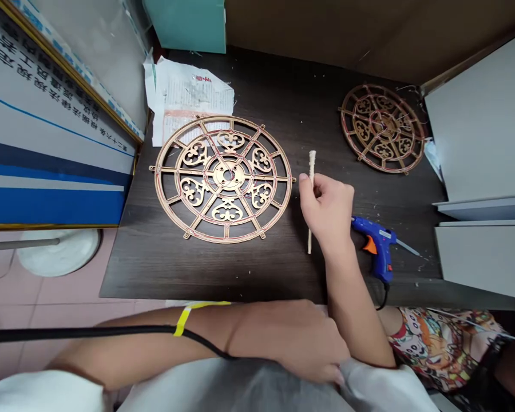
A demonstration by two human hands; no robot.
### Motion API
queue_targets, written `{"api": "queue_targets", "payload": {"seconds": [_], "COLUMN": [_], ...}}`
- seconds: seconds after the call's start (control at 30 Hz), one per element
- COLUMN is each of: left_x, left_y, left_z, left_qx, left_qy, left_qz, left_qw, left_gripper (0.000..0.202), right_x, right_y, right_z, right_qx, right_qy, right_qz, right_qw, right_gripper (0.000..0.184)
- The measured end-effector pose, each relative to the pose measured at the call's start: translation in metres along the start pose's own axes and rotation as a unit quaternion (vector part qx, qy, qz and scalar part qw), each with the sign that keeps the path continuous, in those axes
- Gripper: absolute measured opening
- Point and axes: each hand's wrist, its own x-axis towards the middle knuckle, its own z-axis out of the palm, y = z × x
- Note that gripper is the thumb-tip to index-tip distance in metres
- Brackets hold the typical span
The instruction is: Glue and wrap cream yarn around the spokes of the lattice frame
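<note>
Right hand point(328, 209) is pinching the pale stick point(312, 166), right of centre, near the round lattice point(221, 176), left of centre | step, I am judging: positioning the stick | left hand point(298, 343) is lying lower centre, grip not showing | next move is probably needing steady pinch

The dark wood-grain tabletop point(274, 269) carries a round scrollwork frame point(218, 176) at left, overlapping a torn printed sheet point(193, 94) near a teal box point(186, 24), a 2nd scrollwork frame point(385, 123) at far right and a blue hot-glue gun point(381, 246) at right.
</note>
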Motion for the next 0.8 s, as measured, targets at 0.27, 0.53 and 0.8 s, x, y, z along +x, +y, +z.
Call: {"api": "queue_targets", "payload": {"seconds": [0.27,0.53,0.8], "left_x": [-0.094,-0.139,-0.14], "left_y": [-0.01,-0.049,-0.063], "left_z": [-0.039,-0.043,-0.028], "left_qx": [-0.027,0.251,0.273], "left_qy": [0.249,0.422,0.447], "left_qz": [-0.153,-0.242,-0.246], "left_qw": [0.956,0.837,0.815], "left_gripper": [0.021,0.016,0.025], "right_x": [0.002,-0.014,-0.03], "right_y": [0.019,-0.008,-0.032], "right_z": [0.001,-0.007,-0.002], "right_qx": [-0.1,0.08,0.062], "right_qy": [-0.101,-0.093,-0.214], "right_qz": [0.091,-0.163,-0.279], "right_qw": [0.986,0.979,0.934], "right_gripper": [0.03,0.01,0.026]}}
